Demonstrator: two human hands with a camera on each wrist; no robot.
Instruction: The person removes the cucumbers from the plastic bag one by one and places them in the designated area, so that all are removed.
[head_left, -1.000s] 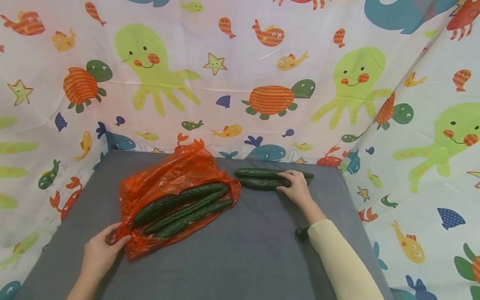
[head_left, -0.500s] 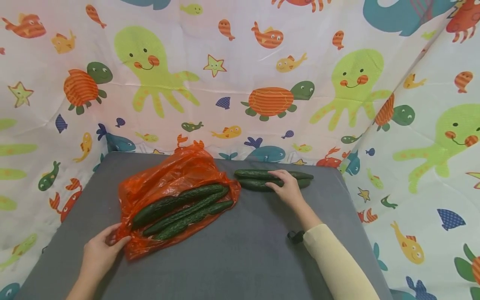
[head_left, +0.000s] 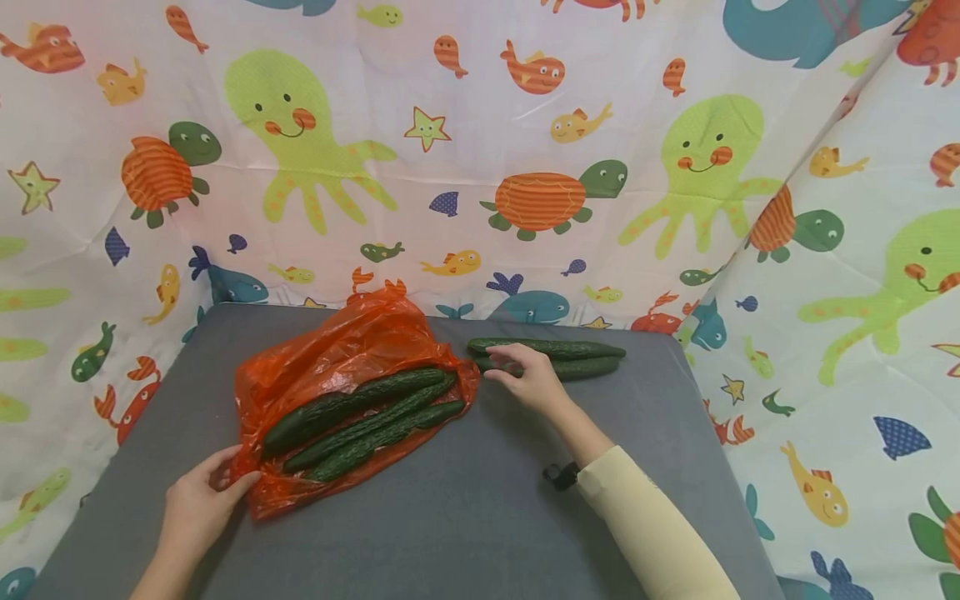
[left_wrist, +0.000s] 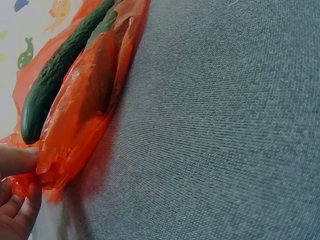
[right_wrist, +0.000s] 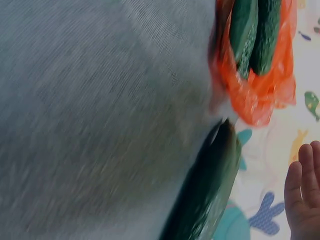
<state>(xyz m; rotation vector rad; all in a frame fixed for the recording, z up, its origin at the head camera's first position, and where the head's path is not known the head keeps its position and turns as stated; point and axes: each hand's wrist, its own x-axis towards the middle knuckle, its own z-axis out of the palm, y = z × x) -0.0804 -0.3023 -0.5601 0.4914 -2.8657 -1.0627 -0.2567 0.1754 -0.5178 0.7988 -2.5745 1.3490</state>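
An orange plastic bag (head_left: 337, 346) lies on the left of the table, with three dark green cucumbers (head_left: 352, 404) in its opening. My left hand (head_left: 197, 507) pinches the bag's near left corner between thumb and fingers; the left wrist view shows the thin film (left_wrist: 75, 137) gathered there. Two more cucumbers (head_left: 588, 350) lie side by side at the back right. In front of their left ends is my right hand (head_left: 534, 382), holding nothing, its fingertips near the bag's right edge. The right wrist view shows its fingers (right_wrist: 295, 185) extended, beside a cucumber (right_wrist: 205, 185).
A grey cloth covers the table (head_left: 450, 517). A white curtain (head_left: 465, 108) printed with sea animals hangs behind it and at both sides. A small black object (head_left: 561, 476) is at the right sleeve's cuff (head_left: 600, 471).
My right hand has moved left along the two cucumbers toward the bag, uncovering their right ends. The cucumbers and bag lie as before, and my left hand keeps its hold on the corner.
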